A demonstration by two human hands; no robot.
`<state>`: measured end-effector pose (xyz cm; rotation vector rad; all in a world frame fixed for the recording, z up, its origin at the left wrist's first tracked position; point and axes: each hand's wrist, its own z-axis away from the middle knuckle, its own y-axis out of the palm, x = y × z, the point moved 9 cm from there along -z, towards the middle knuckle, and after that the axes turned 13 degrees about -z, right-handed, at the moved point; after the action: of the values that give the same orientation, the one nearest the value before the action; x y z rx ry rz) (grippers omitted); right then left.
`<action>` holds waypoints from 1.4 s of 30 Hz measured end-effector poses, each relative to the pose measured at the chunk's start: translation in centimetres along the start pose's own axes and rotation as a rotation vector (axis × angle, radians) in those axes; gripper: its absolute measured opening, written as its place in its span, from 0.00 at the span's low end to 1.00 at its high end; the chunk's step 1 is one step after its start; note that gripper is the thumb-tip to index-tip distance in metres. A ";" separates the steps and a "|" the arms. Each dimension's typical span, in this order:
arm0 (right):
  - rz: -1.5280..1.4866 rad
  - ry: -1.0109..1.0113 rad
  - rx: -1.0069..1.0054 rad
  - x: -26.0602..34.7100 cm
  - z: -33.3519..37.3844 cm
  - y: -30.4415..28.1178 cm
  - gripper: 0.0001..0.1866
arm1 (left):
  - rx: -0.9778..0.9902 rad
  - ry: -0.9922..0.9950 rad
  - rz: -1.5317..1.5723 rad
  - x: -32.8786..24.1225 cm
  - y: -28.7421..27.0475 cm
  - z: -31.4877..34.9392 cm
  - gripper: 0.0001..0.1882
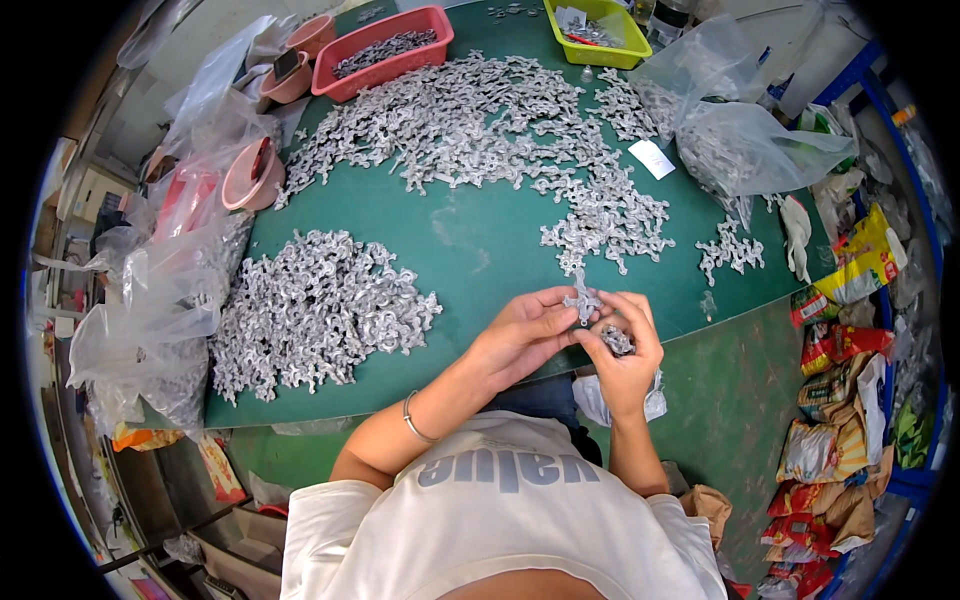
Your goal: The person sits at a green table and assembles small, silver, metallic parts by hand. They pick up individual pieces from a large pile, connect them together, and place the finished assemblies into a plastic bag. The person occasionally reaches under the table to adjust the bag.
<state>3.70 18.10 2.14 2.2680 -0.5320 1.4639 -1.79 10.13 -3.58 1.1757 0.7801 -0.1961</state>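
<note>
Close to the table's near edge, my left hand (522, 332) pinches a small grey metal casting (582, 302) with short arms between thumb and fingers. Beside it my right hand (632, 362) is curled round a few more grey metal castings (617, 341), and its fingertips are near the pinched piece. How many lie in the right palm is hidden. Just beyond my hands spreads a wide heap of like castings (470, 125), reaching down toward them. A second, denser pile (318, 312) lies on the left.
The green table (480, 240) carries a red basin (385, 50), a yellow-green basin (600, 35) and a pink pot (253, 177). Plastic bags of castings (720, 150) stand at the right, others at the left (170, 340). A white tag (652, 159) lies by the heap.
</note>
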 end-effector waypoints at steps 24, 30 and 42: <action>0.048 -0.224 -0.081 3.2 1.4 -1.2 0.13 | -0.099 0.348 -0.456 -4.8 1.9 2.8 0.11; -0.065 -0.139 -0.074 2.9 1.1 -1.1 0.08 | -0.122 0.370 -0.419 -5.1 2.5 3.2 0.10; -0.588 0.312 -0.102 -1.2 1.4 -0.7 0.08 | -0.252 0.219 -0.573 -4.3 1.2 3.7 0.08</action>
<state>4.66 18.14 0.48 1.8406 0.1465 1.3916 -2.71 6.30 0.65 0.7196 1.2885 -0.4322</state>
